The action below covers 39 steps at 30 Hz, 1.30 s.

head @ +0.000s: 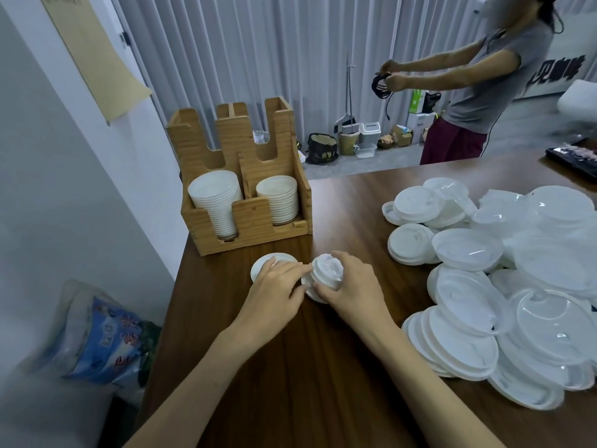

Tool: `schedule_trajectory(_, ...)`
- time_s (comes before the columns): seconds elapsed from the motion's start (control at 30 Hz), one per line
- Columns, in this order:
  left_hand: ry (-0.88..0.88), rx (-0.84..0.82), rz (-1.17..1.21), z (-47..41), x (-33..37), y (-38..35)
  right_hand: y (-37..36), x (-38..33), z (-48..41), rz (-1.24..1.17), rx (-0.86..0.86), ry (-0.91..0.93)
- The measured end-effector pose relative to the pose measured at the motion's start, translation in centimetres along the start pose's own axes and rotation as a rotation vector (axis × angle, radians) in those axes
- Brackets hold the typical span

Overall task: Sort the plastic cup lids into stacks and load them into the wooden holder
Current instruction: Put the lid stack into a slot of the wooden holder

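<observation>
A wooden holder [255, 218] stands at the table's far left, with a stack of white lids [215, 202] in its left front slot and another stack [277, 198] in the right one. In front of it my right hand [350, 286] grips a small stack of white lids [326, 270] resting on the table. My left hand [274, 292] touches that stack with its fingertips and partly covers a second white lid [263, 265] lying flat to the left. A large heap of loose white and clear lids [504, 286] fills the right side.
The brown table [307, 367] ends close to a white wall on the left, where a blue-printed plastic bag [100, 344] lies below. A person stands beyond the far edge holding a black cable. A dark tray [571, 158] sits at the far right.
</observation>
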<state>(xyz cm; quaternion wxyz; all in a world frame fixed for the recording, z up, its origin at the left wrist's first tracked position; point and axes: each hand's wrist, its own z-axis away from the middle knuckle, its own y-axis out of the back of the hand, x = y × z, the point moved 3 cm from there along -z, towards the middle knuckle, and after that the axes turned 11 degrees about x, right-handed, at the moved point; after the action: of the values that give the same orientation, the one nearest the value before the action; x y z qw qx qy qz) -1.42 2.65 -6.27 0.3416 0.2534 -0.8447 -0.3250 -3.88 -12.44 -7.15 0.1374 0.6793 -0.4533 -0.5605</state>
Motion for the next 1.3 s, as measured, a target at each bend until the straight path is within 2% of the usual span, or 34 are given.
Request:
schedule_trajectory(0.13,-0.025,0.009,0.004,0.0,0.0,0.0,0.2,0.0,-0.3,-0.082,0.062,-0.021)
schedule_trajectory(0.27,-0.069,0.131,-0.014,-0.1,-0.1,0.7,1.6,-0.9,-0.6,-0.201,0.187,0.019)
schedule_trajectory(0.43,-0.133,0.363,-0.051,-0.3,0.7,2.1,2.6,-2.8,0.1,-0.404,0.04,0.184)
schedule_trajectory(0.5,-0.127,0.462,-0.073,-0.3,1.0,2.6,2.8,-3.1,0.3,-0.463,-0.007,0.181)
schedule_trajectory(0.63,0.089,0.422,-0.003,-0.3,0.8,2.8,2.8,-2.8,0.2,-0.591,-0.058,0.084)
schedule_trajectory(0.77,0.207,0.379,0.038,-0.1,0.8,2.3,2.7,-1.9,-0.2,-0.508,0.007,0.09)
schedule_trajectory(1.1,0.158,0.369,-0.028,0.4,1.0,1.5,3.2,1.4,-1.0,-0.376,0.267,-0.183)
schedule_trajectory(1.3,0.143,0.327,-0.09,0.5,0.7,0.9,1.6,1.1,-1.2,-0.182,0.126,-0.144)
